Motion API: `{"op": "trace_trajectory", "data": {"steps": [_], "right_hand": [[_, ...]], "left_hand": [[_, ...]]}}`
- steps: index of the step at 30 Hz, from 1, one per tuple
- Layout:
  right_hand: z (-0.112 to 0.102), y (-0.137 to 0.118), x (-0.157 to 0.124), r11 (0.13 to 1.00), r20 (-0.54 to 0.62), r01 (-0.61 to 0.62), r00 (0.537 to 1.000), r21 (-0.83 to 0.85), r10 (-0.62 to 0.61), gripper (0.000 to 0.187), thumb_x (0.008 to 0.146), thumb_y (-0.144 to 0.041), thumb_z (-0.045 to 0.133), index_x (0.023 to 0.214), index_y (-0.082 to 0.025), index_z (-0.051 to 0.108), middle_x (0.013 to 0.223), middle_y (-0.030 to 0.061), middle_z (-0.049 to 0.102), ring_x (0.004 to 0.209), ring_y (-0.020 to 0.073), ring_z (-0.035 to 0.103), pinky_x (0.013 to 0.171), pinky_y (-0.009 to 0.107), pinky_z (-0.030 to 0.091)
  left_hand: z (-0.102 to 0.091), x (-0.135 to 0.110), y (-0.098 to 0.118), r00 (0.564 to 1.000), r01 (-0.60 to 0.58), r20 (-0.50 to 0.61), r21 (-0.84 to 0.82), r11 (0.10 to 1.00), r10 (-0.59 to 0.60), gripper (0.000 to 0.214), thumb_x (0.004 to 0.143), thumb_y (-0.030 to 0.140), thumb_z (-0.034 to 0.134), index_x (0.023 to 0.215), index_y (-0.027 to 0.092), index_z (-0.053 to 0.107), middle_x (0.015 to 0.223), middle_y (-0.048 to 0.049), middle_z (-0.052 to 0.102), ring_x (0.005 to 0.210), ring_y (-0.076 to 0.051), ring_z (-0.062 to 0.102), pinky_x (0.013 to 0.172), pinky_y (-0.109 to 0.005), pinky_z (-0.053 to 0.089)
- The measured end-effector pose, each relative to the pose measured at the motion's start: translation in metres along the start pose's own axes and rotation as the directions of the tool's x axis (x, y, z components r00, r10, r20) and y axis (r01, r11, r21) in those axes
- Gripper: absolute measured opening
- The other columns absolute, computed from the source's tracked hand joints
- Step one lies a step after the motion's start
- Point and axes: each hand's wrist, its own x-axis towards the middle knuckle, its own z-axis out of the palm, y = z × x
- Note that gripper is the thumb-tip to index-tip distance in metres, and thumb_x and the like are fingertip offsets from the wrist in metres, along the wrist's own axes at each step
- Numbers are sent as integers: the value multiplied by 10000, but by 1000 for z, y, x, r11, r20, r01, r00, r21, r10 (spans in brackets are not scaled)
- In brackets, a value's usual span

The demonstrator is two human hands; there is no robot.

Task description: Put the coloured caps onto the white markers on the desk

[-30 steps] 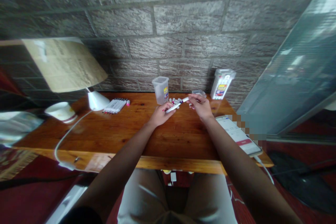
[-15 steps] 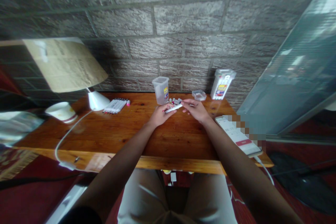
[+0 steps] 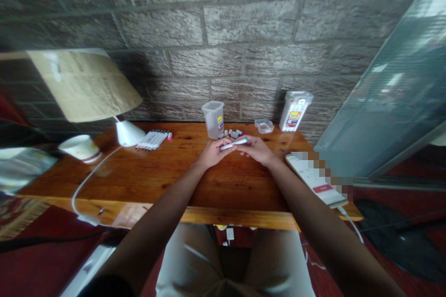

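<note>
A white marker (image 3: 232, 144) with a blue-green right end and a red left tip is held between my two hands over the table. My left hand (image 3: 212, 152) is closed around its left part. On the other side, the fingers of my right hand (image 3: 257, 150) are closed on it from below, near the coloured end. Just behind my hands lie several loose marker caps (image 3: 234, 134). An open clear plastic container (image 3: 213, 120) stands upright behind them, and its clear lid (image 3: 264, 125) lies to the right.
At the left, a row of white markers (image 3: 153, 140) lies beside a pink cap (image 3: 170, 135). A table lamp (image 3: 128, 133) and a paper cup (image 3: 81, 148) stand further left. A filled marker box (image 3: 294, 112) is at back right, with a phone (image 3: 315, 178) in front of it.
The marker's right end, earlier covered by my right fingers, now shows its blue-green colour. My right hand has shifted slightly left and down along the marker.
</note>
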Motion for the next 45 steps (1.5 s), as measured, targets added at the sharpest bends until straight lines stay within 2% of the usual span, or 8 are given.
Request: {"op": "trace_trajectory", "data": {"steps": [7,11,15,24,29,34,40,45], "right_hand": [[-6,-8,3,995,-261,53,965,84,-29,429,601,-531,845,771,-174,681,590,-34,589,506,77,472,445,212,327],[-8,-8,7,967,-374,87,927,241,10,437,584,-527,854,760,-192,636,660,-19,628,574,91,557,464,198,368],[-4,-8,7,912,-316,56,945,406,82,449,555,-468,898,792,-203,624,713,-22,677,677,98,644,591,191,484],[3,-11,7,828,-231,109,973,550,25,525,533,-437,929,927,-211,664,816,-10,717,763,134,655,696,237,514],[11,-16,4,616,-72,27,996,788,49,723,753,-883,476,957,-213,655,656,18,632,647,181,612,665,334,534],[10,-18,2,517,-76,45,996,855,38,758,882,-832,224,821,-207,649,435,-54,337,421,124,350,482,266,416],[-6,-19,1,589,-124,61,990,806,68,637,942,-675,229,688,-208,581,366,-88,194,351,91,106,349,220,172],[-8,-25,-2,697,-131,137,989,704,-62,522,907,-634,322,670,-223,540,364,-97,184,331,85,101,325,215,172]], "left_hand": [[-1,1,4,998,-16,-58,10,1000,16,293,921,453,593,952,182,703,844,-27,719,722,-145,624,708,-251,475],[-1,1,5,999,10,-31,41,999,-9,289,914,456,592,918,191,707,704,0,663,596,-130,560,614,-245,443],[0,-1,5,999,8,36,0,1000,-8,290,910,461,598,882,191,698,695,-7,664,598,-134,569,619,-253,452],[4,-1,-3,998,5,59,-15,1000,-4,301,893,455,642,913,164,718,687,8,645,590,-104,530,596,-224,425],[7,-3,-2,994,43,103,-46,998,-38,328,863,475,676,859,149,712,700,0,657,592,-101,532,584,-223,415],[8,-3,4,989,47,144,-36,998,-41,353,848,488,686,803,139,713,676,-7,663,583,-100,520,563,-222,399],[5,-1,6,990,39,135,-6,999,-38,395,899,486,615,699,148,656,621,-1,646,566,-105,535,572,-230,407],[3,-1,7,988,39,147,28,999,-42,425,942,474,553,666,157,616,607,6,645,559,-101,549,597,-228,418]]}}
